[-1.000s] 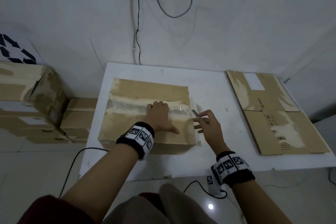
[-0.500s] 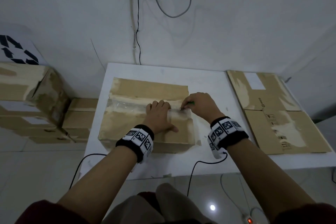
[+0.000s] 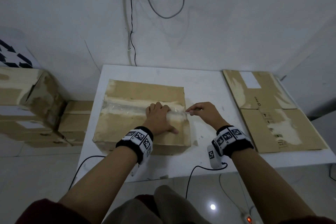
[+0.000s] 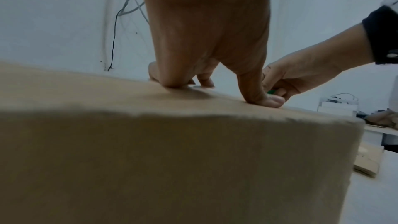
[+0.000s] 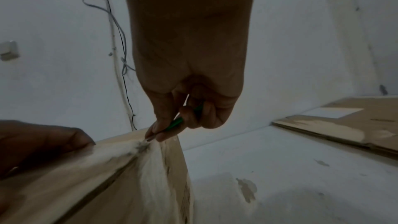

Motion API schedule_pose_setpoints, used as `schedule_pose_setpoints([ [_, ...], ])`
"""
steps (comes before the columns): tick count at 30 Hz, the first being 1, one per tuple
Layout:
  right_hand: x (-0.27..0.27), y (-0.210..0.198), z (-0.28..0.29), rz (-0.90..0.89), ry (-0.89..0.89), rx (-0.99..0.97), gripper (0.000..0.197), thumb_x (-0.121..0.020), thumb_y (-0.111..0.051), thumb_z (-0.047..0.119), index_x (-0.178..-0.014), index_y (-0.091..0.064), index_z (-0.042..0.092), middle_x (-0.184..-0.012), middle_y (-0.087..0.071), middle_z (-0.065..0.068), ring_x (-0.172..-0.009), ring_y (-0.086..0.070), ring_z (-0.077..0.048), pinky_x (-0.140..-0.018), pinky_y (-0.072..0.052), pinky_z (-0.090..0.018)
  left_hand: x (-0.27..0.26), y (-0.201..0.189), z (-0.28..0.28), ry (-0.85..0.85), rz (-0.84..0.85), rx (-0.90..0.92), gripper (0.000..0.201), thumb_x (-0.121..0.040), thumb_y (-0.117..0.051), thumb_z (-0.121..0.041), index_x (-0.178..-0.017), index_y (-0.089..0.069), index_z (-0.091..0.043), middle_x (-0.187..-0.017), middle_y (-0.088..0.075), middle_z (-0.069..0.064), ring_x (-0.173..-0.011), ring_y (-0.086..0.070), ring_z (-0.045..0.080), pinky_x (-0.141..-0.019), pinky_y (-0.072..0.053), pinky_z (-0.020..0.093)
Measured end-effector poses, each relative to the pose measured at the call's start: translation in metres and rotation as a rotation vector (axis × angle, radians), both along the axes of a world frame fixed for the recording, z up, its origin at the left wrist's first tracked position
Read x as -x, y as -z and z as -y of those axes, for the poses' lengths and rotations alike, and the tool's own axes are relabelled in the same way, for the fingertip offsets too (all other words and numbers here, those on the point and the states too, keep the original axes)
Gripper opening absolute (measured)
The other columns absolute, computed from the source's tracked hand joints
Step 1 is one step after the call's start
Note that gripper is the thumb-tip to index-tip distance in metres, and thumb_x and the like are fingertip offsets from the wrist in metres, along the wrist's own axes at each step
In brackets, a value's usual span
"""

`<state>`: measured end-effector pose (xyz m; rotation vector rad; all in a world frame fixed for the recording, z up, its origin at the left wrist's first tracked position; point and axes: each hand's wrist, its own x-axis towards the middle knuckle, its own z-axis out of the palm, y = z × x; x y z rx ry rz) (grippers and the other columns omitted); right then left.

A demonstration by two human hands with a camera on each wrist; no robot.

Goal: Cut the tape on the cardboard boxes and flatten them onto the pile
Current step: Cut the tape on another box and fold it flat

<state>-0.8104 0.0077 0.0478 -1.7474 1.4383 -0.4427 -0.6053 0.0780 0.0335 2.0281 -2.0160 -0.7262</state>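
Fingers (image 5: pixel 160 128) of the right hand (image 3: pixel 203 113) pinch a green cutter (image 5: pixel 177 122), its tip at the tape (image 3: pixel 127 108). The left hand (image 3: pixel 160 119) presses flat, fingers spread, on the cardboard box (image 3: pixel 131 127).

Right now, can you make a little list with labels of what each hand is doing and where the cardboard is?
left hand: presses flat on top of the taped box
right hand: fingers pinch a green-handled cutter at the tape, at the box's right edge
table: white, holds the box
flattened cardboard: lies on the table's right side
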Motion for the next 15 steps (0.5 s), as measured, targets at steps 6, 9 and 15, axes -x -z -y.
schedule_pose_setpoints([
  [6, -0.002, 0.004, -0.015, -0.001, 0.050, 0.092, 0.014, -0.084, -0.071, 0.013, -0.083, -0.079, 0.024, -0.078, -0.074, 0.009, -0.085, -0.067, -0.002, -0.075, -0.043, -0.014, 0.000, 0.001, -0.002, 0.048, -0.020, 0.088, 0.086, -0.055, -0.080, -0.063, -0.125, -0.047, -0.025, -0.117, -0.039, -0.001, -0.112, -0.032, 0.020, -0.097, -0.021, 0.034],
  [9, -0.006, 0.006, -0.024, 0.011, 0.092, 0.156, 0.017, -0.085, -0.070, 0.011, -0.081, -0.078, 0.025, -0.082, -0.074, 0.010, -0.084, -0.065, 0.001, -0.071, -0.041, -0.009, 0.000, 0.001, -0.001, 0.055, -0.013, 0.106, 0.085, -0.055, -0.080, -0.061, -0.124, -0.047, -0.025, -0.117, -0.039, -0.002, -0.112, -0.033, 0.019, -0.097, -0.020, 0.034],
  [15, 0.015, 0.015, -0.032, 0.067, 0.076, 0.004, 0.019, -0.087, -0.069, 0.009, -0.081, -0.075, 0.026, -0.072, -0.073, 0.015, -0.074, -0.066, 0.007, -0.068, -0.043, -0.006, -0.005, -0.015, 0.008, 0.052, -0.007, 0.287, 0.075, -0.056, -0.081, -0.057, -0.113, -0.048, -0.022, -0.111, -0.039, -0.003, -0.106, -0.034, 0.017, -0.088, -0.017, 0.032],
])
